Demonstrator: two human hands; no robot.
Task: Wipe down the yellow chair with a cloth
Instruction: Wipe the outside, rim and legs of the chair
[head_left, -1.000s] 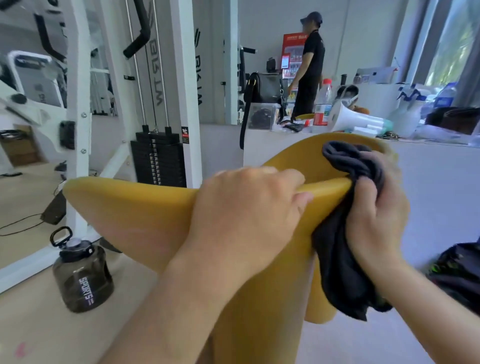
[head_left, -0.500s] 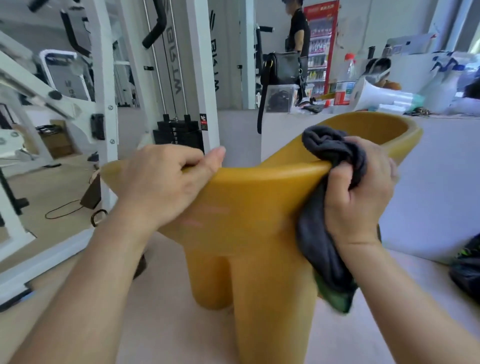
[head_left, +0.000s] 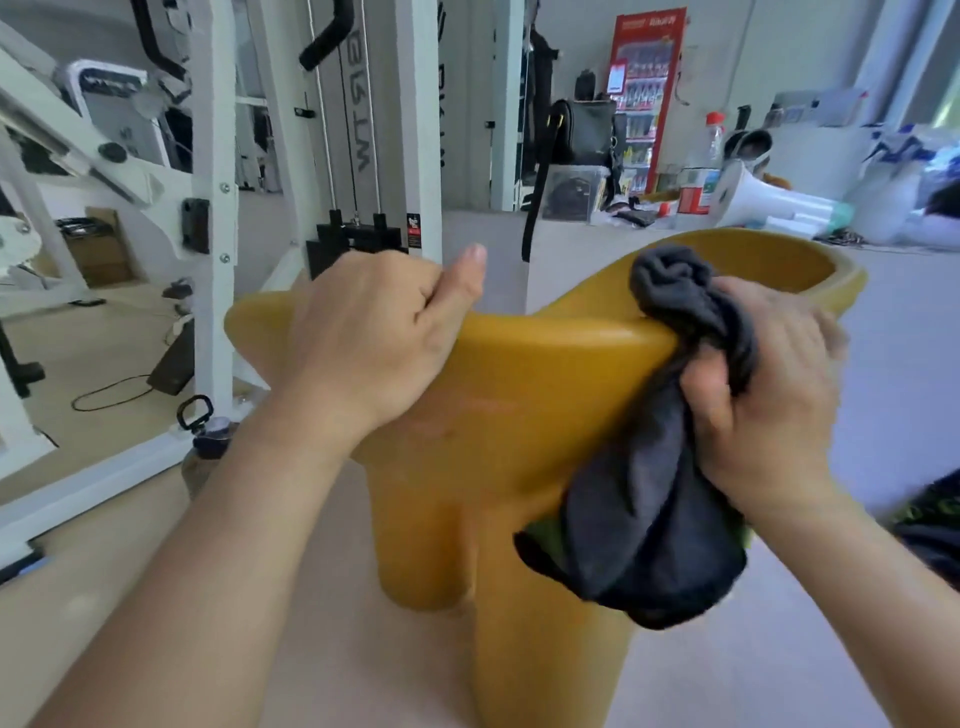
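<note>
The yellow chair (head_left: 524, 405) stands in front of me on thick rounded legs, its curved top edge running from left to upper right. My left hand (head_left: 374, 338) grips the left part of that edge, fingers over the far side and thumb raised. My right hand (head_left: 769, 384) holds a bunched dark grey cloth (head_left: 654, 499) against the edge further right. The top of the cloth bulges over the rim and the rest hangs down the chair's side.
A white weight machine (head_left: 208, 171) with a black weight stack (head_left: 353, 244) stands at left. A dark water jug (head_left: 205, 441) sits on the floor behind my left forearm. A white counter (head_left: 587, 260) behind holds a megaphone (head_left: 769, 200), bottles and bags. A dark bag (head_left: 935, 525) lies at right.
My left hand has slid left along the chair's edge, away from the cloth. My view has tilted down, showing the chair's legs. My right hand keeps the cloth on the rim.
</note>
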